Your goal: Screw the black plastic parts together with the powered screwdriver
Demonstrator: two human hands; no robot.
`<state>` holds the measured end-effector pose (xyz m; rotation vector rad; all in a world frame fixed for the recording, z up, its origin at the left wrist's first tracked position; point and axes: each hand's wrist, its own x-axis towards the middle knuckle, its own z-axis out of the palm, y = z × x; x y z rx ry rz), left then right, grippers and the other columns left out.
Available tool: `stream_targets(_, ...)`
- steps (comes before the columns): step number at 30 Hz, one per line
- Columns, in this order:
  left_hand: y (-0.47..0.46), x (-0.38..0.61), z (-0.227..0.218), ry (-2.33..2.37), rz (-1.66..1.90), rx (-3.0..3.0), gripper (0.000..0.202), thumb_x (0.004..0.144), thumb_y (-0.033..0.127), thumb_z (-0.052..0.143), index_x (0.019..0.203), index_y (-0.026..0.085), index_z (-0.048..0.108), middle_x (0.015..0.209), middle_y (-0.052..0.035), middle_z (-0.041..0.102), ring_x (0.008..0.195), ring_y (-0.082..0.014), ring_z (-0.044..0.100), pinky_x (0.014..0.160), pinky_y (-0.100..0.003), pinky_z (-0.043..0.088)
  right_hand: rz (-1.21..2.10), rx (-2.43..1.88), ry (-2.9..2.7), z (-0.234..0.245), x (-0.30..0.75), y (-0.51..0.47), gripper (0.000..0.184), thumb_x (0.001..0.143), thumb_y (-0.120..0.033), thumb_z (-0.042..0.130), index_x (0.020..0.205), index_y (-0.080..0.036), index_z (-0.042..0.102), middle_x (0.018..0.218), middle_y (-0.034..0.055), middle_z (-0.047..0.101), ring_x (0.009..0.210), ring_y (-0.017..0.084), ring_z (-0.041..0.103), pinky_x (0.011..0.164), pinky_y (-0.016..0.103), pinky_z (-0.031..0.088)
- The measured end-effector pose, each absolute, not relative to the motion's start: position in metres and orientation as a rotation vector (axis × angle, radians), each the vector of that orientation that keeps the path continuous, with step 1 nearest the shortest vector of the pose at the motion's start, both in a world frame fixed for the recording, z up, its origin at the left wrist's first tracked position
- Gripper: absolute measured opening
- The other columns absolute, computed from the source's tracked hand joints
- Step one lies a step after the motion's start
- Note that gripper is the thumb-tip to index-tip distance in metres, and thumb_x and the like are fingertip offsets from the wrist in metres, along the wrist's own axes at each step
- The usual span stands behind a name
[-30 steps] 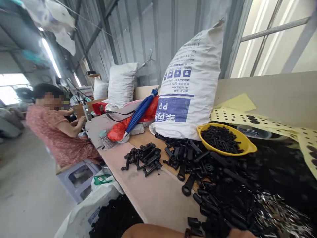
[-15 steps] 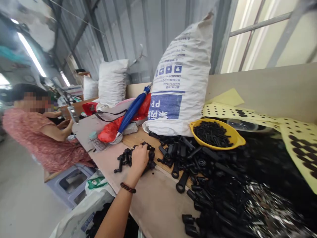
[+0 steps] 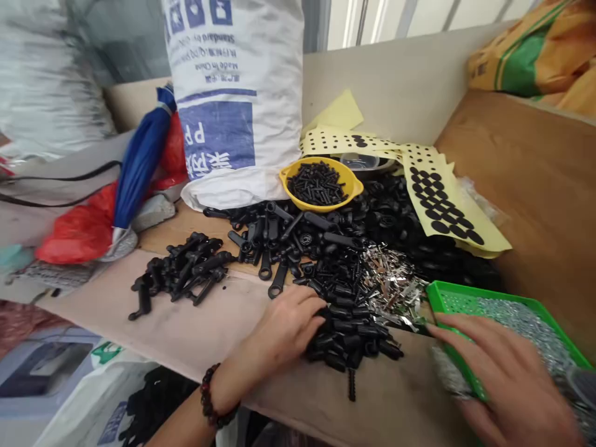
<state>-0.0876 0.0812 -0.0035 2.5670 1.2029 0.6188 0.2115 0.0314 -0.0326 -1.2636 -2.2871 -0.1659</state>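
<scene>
My left hand (image 3: pixel 287 321), with a beaded bracelet on the wrist, is at the left edge of a pile of short black plastic sleeves (image 3: pixel 347 338). Its fingers curl around a black plastic part, mostly hidden by the fingertips. My right hand (image 3: pixel 510 372), slightly blurred, is over the near left edge of a green tray (image 3: pixel 496 296) of small shiny metal pieces. Its fingers are stretched out and nothing shows in them. Thin silvery strips (image 3: pixel 393 279) lie between the hands. A black ribbed pin (image 3: pixel 351 385) lies in front of the sleeves.
Black handle-like parts (image 3: pixel 181 267) are heaped at left, with more arm-shaped parts (image 3: pixel 265 233) behind. A yellow bowl (image 3: pixel 285 176) holds black screw-like pieces. Beyond stand a white sack (image 3: pixel 274 81) and blue umbrella (image 3: pixel 142 158). Yellow sheets with black dots (image 3: pixel 419 155) lie at back right.
The view has swung right and down. My left hand has left the heap of handle-like parts and moved right to the sleeves. My right hand and the green tray have come into view.
</scene>
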Motion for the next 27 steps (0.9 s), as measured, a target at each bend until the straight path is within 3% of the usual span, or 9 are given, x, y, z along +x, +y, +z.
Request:
stream_targets(2,0.071,-0.078,-0.004,1.117,0.548,2.579,0.014,0.091,0.018,0.047,0.095,0.016,0.061,0.095,-0.0083,0.063,0.087,-0.0204,0.057,0.076,-0.032,0.049,-0.21,-1.2,-2.36,-0.039,0.205,0.037,0.054,0.063,-0.004,0.041,0.114,-0.017,0.054,0.111,0.0114,0.06,0.102,0.029,0.054,0.087,0.045,0.045)
stream_targets(4,0.063,-0.072,-0.007,1.05,0.484,2.595,0.013,0.091,0.017,0.047,0.093,0.017,0.06,0.091,-0.0069,0.062,0.084,-0.0198,0.055,0.071,-0.03,0.047,-0.187,-1.204,-2.383,-0.047,0.199,0.04,0.057,0.057,-0.003,0.04,0.11,-0.018,0.054,0.102,0.009,0.063,0.094,0.026,0.057,0.081,0.04,0.047)
stream_targets(10,0.056,-0.06,-0.014,1.007,0.423,2.628,0.011,0.09,0.014,0.048,0.09,0.017,0.058,0.086,-0.0037,0.058,0.079,-0.0189,0.05,0.068,-0.03,0.042,-0.024,-1.351,-2.363,-0.059,0.186,0.034,0.058,0.054,-0.003,0.039,0.107,-0.02,0.055,0.104,0.0079,0.064,0.095,0.023,0.059,0.081,0.038,0.051)
stream_targets(15,0.062,-0.054,-0.012,0.983,0.47,2.631,0.01,0.09,0.014,0.049,0.091,0.017,0.058,0.086,-0.0039,0.058,0.079,-0.019,0.05,0.067,-0.03,0.042,-0.098,-1.371,-2.307,-0.053,0.18,0.036,0.052,0.057,-0.002,0.039,0.104,-0.019,0.054,0.101,0.0087,0.062,0.093,0.024,0.057,0.074,0.035,0.051)
stream_targets(18,0.065,-0.049,-0.009,0.973,0.438,2.634,0.009,0.089,0.013,0.05,0.091,0.017,0.058,0.088,-0.0039,0.058,0.08,-0.0189,0.05,0.068,-0.03,0.043,-0.187,-1.464,-2.272,-0.053,0.184,0.041,0.044,0.062,0.0,0.039,0.1,-0.018,0.053,0.099,0.0103,0.06,0.091,0.025,0.055,0.073,0.035,0.049)
stream_targets(22,0.072,-0.043,-0.008,0.97,0.395,2.664,0.009,0.09,0.014,0.049,0.088,0.017,0.058,0.086,-0.0037,0.058,0.079,-0.0193,0.051,0.069,-0.03,0.044,-0.202,-1.532,-2.381,-0.055,0.192,0.056,0.037,0.057,0.001,0.043,0.086,-0.017,0.056,0.092,0.0111,0.059,0.086,0.027,0.052,0.072,0.037,0.045)
stream_targets(27,0.082,-0.039,-0.009,0.981,0.392,2.69,0.01,0.09,0.015,0.048,0.086,0.018,0.057,0.086,-0.0035,0.058,0.078,-0.0192,0.05,0.067,-0.031,0.045,-0.207,-1.505,-2.537,-0.056,0.189,0.08,0.031,0.058,0.0,0.052,0.081,-0.021,0.056,0.081,0.005,0.059,0.077,0.024,0.051,0.064,0.033,0.037)
